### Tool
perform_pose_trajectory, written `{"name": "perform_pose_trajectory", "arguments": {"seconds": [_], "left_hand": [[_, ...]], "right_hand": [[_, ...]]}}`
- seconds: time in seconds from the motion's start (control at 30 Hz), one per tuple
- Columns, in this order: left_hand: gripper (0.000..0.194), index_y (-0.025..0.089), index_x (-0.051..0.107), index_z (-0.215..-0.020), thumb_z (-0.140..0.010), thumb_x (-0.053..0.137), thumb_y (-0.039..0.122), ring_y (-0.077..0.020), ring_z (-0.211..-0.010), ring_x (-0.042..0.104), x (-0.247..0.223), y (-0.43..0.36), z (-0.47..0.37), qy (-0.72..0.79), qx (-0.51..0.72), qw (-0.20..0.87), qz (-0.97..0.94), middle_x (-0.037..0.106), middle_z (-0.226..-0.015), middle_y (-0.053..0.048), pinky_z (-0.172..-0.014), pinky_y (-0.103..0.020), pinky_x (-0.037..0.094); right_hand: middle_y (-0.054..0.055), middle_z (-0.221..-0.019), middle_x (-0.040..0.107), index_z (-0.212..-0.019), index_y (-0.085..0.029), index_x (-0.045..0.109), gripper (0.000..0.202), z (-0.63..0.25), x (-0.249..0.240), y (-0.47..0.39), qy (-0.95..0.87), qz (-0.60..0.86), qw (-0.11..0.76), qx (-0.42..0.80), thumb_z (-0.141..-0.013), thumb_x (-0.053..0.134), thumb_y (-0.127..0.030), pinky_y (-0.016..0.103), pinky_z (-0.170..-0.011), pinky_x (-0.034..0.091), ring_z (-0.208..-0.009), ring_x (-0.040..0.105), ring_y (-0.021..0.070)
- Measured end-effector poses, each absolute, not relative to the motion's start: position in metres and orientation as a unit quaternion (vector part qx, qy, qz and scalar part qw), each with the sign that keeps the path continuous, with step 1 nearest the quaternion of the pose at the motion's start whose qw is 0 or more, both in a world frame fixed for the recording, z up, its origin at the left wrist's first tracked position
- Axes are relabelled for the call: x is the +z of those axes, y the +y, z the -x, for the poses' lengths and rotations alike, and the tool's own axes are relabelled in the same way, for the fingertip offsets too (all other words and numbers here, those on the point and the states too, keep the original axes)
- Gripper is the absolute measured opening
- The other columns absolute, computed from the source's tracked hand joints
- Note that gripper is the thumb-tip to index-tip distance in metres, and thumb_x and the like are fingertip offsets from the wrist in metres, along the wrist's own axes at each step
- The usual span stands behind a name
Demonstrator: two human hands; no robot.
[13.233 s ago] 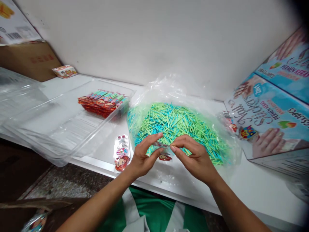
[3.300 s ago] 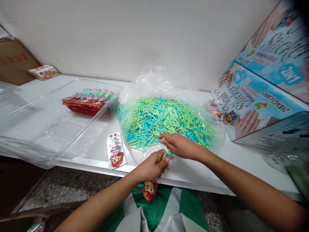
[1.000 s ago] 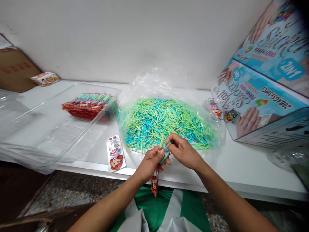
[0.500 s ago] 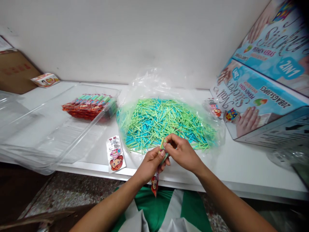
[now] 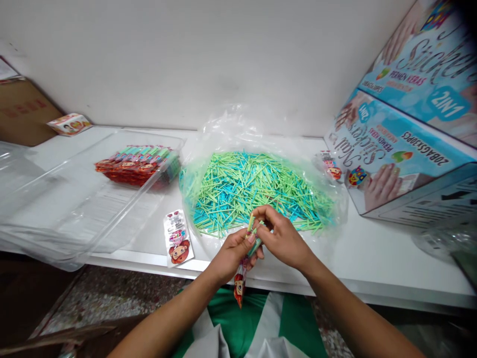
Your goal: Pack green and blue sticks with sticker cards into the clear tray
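Note:
Over the front edge of the table, my left hand is closed around a small printed sachet whose red-haired cartoon end hangs below my fingers. A yellow-green stick pokes up from its top. My right hand is pinched against the sachet's upper end, with pale green pieces between the fingers; fingers partly hide what it grips. Just beyond both hands, thin green and blue sticks lie heaped on a clear plastic bag. A flat white sachet with the same cartoon lies left of my hands.
On the left, a clear plastic tray holds stacked red and green sachets. A small box and a brown carton stand behind it. Large blue printed boxes fill the right, with another sachet beside them.
The hanging sachet end has turned a little, showing more of its cartoon face. My right fingers have shifted slightly at its top, and more pale green shows between my hands.

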State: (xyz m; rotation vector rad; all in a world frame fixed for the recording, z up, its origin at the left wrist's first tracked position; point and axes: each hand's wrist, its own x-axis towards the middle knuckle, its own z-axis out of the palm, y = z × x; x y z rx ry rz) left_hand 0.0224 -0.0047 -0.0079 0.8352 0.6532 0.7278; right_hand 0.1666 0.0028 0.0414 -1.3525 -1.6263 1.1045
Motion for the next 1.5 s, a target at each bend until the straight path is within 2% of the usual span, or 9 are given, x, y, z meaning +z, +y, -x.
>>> {"name": "perform_pose_trajectory", "arguments": {"seconds": [0.23, 0.37, 0.67, 0.77, 0.93, 1.03, 1.2, 1.33, 1.5], "left_hand": [[0.033, 0.015, 0.053, -0.084, -0.081, 0.058, 0.047, -0.0056, -0.045, 0.045, -0.013, -0.003, 0.000, 0.379, 0.353, 0.764, -0.384, 0.059, -0.068, -0.001, -0.040, -0.017, 0.031], [0.035, 0.014, 0.053, -0.081, -0.078, 0.060, 0.048, -0.0052, -0.045, 0.043, -0.017, -0.004, 0.016, 0.419, 0.367, 0.748, -0.361, 0.058, -0.067, -0.001, -0.040, -0.017, 0.030], [0.031, 0.015, 0.051, -0.080, -0.080, 0.059, 0.044, -0.0049, -0.045, 0.044, -0.012, -0.005, 0.016, 0.434, 0.370, 0.749, -0.338, 0.058, -0.066, 0.000, -0.039, -0.016, 0.029], [0.032, 0.015, 0.050, -0.079, -0.078, 0.060, 0.045, -0.0051, -0.044, 0.043, -0.009, 0.000, 0.014, 0.438, 0.375, 0.745, -0.335, 0.058, -0.066, 0.000, -0.039, -0.016, 0.028], [0.033, 0.015, 0.051, -0.081, -0.076, 0.061, 0.046, -0.0057, -0.045, 0.044, -0.006, 0.006, 0.008, 0.431, 0.373, 0.750, -0.336, 0.058, -0.066, 0.000, -0.039, -0.017, 0.029], [0.032, 0.015, 0.051, -0.081, -0.077, 0.060, 0.046, -0.0055, -0.044, 0.044, -0.006, 0.008, 0.005, 0.428, 0.368, 0.749, -0.347, 0.058, -0.066, 0.000, -0.039, -0.017, 0.030], [0.031, 0.016, 0.050, -0.080, -0.080, 0.057, 0.046, -0.0055, -0.046, 0.045, -0.009, 0.009, 0.002, 0.430, 0.357, 0.735, -0.383, 0.060, -0.069, 0.000, -0.040, -0.017, 0.031], [0.030, 0.017, 0.049, -0.081, -0.083, 0.054, 0.046, -0.0058, -0.048, 0.047, -0.009, 0.008, 0.001, 0.432, 0.349, 0.726, -0.406, 0.060, -0.070, 0.000, -0.042, -0.017, 0.032], [0.030, 0.017, 0.047, -0.081, -0.083, 0.054, 0.046, -0.0061, -0.048, 0.047, -0.005, 0.006, 0.000, 0.437, 0.341, 0.724, -0.410, 0.060, -0.070, 0.001, -0.044, -0.018, 0.033]], "right_hand": [[0.000, -0.074, 0.062, -0.094, -0.019, 0.057, 0.025, -0.191, 0.012, 0.031, -0.670, 0.553, 0.334, 0.365, -0.090, 0.045, -0.040, 0.025, -0.060, 0.044, -0.066, 0.058, 0.0137], [0.004, -0.085, 0.064, -0.096, -0.020, 0.060, 0.018, -0.180, -0.011, 0.045, -0.792, 0.562, 0.176, 0.161, -0.092, 0.044, -0.027, 0.027, -0.066, 0.041, -0.077, 0.059, 0.0167], [0.011, -0.096, 0.060, -0.085, -0.019, 0.063, 0.017, -0.129, -0.028, 0.083, -0.861, 0.484, 0.123, 0.102, -0.086, 0.048, -0.013, 0.030, -0.070, 0.039, -0.095, 0.052, 0.0244], [0.011, -0.097, 0.059, -0.097, -0.017, 0.062, 0.021, -0.137, -0.027, 0.088, -0.854, 0.488, 0.145, 0.104, -0.089, 0.043, -0.015, 0.031, -0.072, 0.041, -0.092, 0.053, 0.0231], [0.008, -0.098, 0.057, -0.135, -0.019, 0.041, 0.042, -0.157, -0.018, 0.088, -0.808, 0.502, 0.267, 0.156, -0.093, 0.033, -0.019, 0.033, -0.080, 0.043, -0.087, 0.054, 0.0182], [0.001, -0.081, 0.054, -0.129, -0.023, 0.049, 0.040, -0.165, -0.010, 0.083, -0.734, 0.494, 0.364, 0.291, -0.090, 0.042, -0.024, 0.031, -0.070, 0.044, -0.071, 0.052, 0.0149], [-0.004, -0.080, 0.049, -0.141, -0.027, 0.030, 0.061, -0.166, 0.009, 0.068, -0.605, 0.443, 0.434, 0.500, -0.084, 0.052, -0.028, 0.023, -0.049, 0.040, -0.053, 0.046, 0.0075], [-0.006, -0.073, 0.048, -0.125, -0.023, 0.045, 0.045, -0.162, 0.019, 0.058, -0.586, 0.432, 0.450, 0.516, -0.082, 0.056, -0.029, 0.022, -0.049, 0.039, -0.053, 0.045, 0.0073], [-0.006, -0.070, 0.049, -0.118, -0.023, 0.044, 0.039, -0.161, 0.014, 0.052, -0.596, 0.449, 0.477, 0.465, -0.082, 0.058, -0.031, 0.023, -0.056, 0.038, -0.059, 0.046, 0.0092]]}}
